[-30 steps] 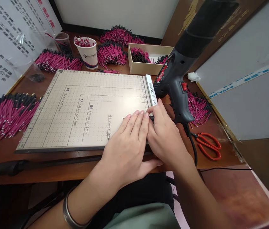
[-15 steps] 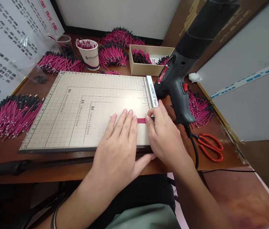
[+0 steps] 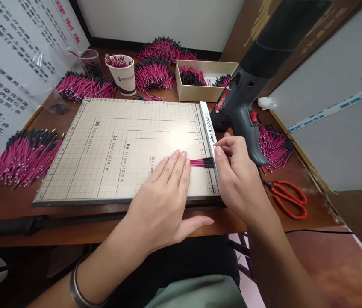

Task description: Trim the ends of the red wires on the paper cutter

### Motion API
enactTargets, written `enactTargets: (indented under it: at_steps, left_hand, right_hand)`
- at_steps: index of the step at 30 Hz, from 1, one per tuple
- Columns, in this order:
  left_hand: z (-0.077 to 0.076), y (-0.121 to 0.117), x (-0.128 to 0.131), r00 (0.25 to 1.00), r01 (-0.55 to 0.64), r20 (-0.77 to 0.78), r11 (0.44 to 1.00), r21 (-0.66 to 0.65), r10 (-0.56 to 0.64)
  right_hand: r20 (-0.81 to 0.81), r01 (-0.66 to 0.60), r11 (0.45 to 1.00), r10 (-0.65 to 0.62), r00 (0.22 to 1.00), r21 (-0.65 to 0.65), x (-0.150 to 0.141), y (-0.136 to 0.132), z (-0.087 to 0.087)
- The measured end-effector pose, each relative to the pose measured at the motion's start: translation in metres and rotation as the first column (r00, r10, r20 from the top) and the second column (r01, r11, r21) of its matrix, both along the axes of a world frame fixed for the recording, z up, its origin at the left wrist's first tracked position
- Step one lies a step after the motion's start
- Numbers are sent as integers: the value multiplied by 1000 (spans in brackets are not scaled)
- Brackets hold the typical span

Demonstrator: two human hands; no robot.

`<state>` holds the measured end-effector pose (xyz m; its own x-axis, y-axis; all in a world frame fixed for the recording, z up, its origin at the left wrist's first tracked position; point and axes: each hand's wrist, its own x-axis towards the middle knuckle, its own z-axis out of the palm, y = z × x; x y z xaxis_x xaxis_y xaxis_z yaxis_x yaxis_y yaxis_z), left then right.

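Lying flat on the paper cutter board (image 3: 155, 115), a small row of pink wires (image 3: 200, 162) with black ends sits close to the near right corner. Black ends point right, up at the white strip (image 3: 209, 124) along the board's right side; opposite ends run out of sight beneath the fingers of the left hand (image 3: 164, 196). That hand: palm down, flattened, fingers side by side, thumb spread toward the right. Right hand (image 3: 241, 175): curled at the white strip, just beside the black ends, thumb and forefinger narrowly set; cannot tell whether anything is held between them.

Board rests on a brown table (image 3: 322, 209). Black handle (image 3: 10, 226) along its near edge, to the left. Heat gun (image 3: 257, 60), dark with a red switch, stands right of the board, behind the right hand. Red-handled scissors (image 3: 288, 196) to the right of that hand, near the table's edge.

Beyond the board: white paper cup (image 3: 125, 79) with more wires; clear plastic cup (image 3: 91, 60) to its left; pale open box (image 3: 200, 93), wires inside. Loose wire heap (image 3: 28, 158) left of the board.
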<state>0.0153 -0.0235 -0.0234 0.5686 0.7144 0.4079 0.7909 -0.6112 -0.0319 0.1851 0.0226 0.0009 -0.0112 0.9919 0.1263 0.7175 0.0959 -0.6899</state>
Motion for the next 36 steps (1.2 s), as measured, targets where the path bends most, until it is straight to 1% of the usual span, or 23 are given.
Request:
enactTargets:
  at_steps: [5,12,15,19,22,28,36]
  left_hand:
    - [2,3,-2,998,57,-5,998,-18,-57]
    - [3,6,1,997,77,-26,996,-50,-79]
    - [3,7,1,996,83,-34,995,-55,-85]
    - [3,8,0,994,96,-43,992,-77,-100]
    - [3,8,0,995,89,-34,993,-74,-92]
    - [4,7,0,995,93,-20,993,-76,-95]
    - [3,7,0,995,86,-42,994,-65,-88]
  right_hand:
    - [24,13,996,-11,1000,-90,-1,5,-3]
    - [23,7,994,-5,1000,-111,-1,7,-3]
    - [69,24,992,-15,997,-124,-2,8,0]
    - [173,44,992,-23,985,-117,-5,8,5]
    - [211,45,992,-19,977,-119,-6,9,9]
    - [318,60,980,3,948,-189,-9,10,16]
    - [327,46,981,19,945,-190,-10,9,14]
